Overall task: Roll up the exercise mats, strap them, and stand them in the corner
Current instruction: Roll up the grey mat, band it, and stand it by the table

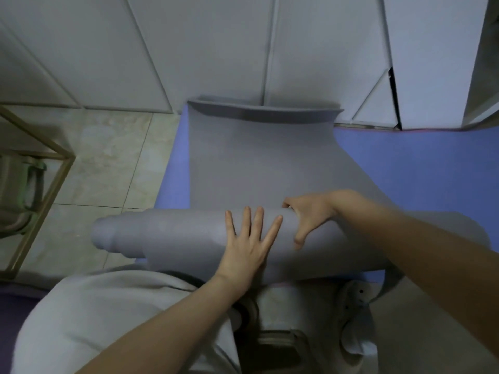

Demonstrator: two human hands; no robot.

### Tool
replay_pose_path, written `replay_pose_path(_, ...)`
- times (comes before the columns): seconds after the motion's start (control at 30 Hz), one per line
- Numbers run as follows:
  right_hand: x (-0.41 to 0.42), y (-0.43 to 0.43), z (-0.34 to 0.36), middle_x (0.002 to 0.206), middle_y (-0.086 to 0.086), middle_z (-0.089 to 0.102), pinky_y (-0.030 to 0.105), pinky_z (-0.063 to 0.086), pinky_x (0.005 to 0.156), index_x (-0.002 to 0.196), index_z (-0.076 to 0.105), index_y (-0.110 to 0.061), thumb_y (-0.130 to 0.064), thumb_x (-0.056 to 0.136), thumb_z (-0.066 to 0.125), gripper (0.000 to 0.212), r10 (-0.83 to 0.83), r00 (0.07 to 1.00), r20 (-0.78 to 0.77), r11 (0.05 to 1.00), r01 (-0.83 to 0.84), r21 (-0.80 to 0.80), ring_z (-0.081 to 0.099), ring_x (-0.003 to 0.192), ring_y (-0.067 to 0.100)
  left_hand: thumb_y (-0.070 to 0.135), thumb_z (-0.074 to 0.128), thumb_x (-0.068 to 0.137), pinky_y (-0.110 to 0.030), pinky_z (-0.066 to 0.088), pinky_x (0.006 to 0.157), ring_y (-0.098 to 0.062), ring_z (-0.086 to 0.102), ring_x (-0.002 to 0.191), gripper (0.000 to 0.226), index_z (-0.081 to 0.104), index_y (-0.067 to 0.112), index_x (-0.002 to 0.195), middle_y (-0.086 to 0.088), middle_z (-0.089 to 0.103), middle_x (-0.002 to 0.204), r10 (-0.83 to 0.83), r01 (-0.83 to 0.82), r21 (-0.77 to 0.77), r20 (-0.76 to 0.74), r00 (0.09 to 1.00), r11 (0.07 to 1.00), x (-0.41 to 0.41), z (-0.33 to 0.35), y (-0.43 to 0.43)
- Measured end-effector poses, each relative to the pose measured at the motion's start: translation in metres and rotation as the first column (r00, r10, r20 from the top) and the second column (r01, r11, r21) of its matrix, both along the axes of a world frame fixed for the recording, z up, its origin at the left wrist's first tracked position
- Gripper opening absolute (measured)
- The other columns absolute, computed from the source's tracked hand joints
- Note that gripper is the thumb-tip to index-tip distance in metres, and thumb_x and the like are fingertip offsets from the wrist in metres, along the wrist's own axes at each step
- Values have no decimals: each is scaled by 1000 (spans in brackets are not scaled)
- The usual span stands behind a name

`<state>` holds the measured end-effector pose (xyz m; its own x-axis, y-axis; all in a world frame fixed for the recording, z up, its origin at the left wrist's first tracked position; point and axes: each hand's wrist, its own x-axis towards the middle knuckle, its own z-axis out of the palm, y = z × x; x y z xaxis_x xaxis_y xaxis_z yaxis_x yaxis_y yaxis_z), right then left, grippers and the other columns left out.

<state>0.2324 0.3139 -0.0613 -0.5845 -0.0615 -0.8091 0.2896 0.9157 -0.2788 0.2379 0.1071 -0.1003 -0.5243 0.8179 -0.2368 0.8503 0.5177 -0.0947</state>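
rolling | grey mat [259, 168] half rolled atop blue mat [405, 157]; roll [175, 233] mid-frame, long axis left-right | left grip [249, 238] flat, fingers straight, pressing roll | right grip [307, 217] curled round roll, just beside | unrolled length runs toward frame top, away from both grips

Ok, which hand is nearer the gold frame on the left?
Left. The left hand lies flat on the rolled grey mat, on the side toward the gold frame; the right hand grips the roll farther from it.
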Motion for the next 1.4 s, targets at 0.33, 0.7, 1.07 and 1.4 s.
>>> replay_pose_path(0.33,29,2,-6,141,-1,40,40,35,108,142,29,-23,-48,66,79,95,-68,997,-32,995,65,-77,43,127,21,52,68,66,-36,28,89,-22,40,123,102,13,25,148,0,39,138,-70,55,64,274,959,996,-34,1,13)
replay_pose_path(0.7,60,-19,-29,133,5,50,35,43,93,137,32,-15,-46,64,79,93,112,948,-298,983,-61,175,52,116,25,50,66,73,-48,22,108,-26,28,133,100,8,22,149,-6,27,146,-40,42,1,355,934,999,-25,-5,18)
replay_pose_path(1.07,24,9,-33,125,-2,48,34,42,93,133,34,-23,-42,64,83,87,-18,1000,12,999,19,-47,49,108,18,63,77,52,-74,16,98,-46,25,137,141,-16,15,145,-28,23,149,26,-13,-83,161,987,996,2,-13,5)
replay_pose_path(1.4,56,-2,-40,143,3,36,40,34,109,146,24,-18,-41,65,84,103,27,999,17,997,-26,-71,38,131,23,57,68,67,-39,29,93,-26,41,120,104,11,24,147,-5,39,132,-62,84,-45,372,926,995,-12,-19,15)
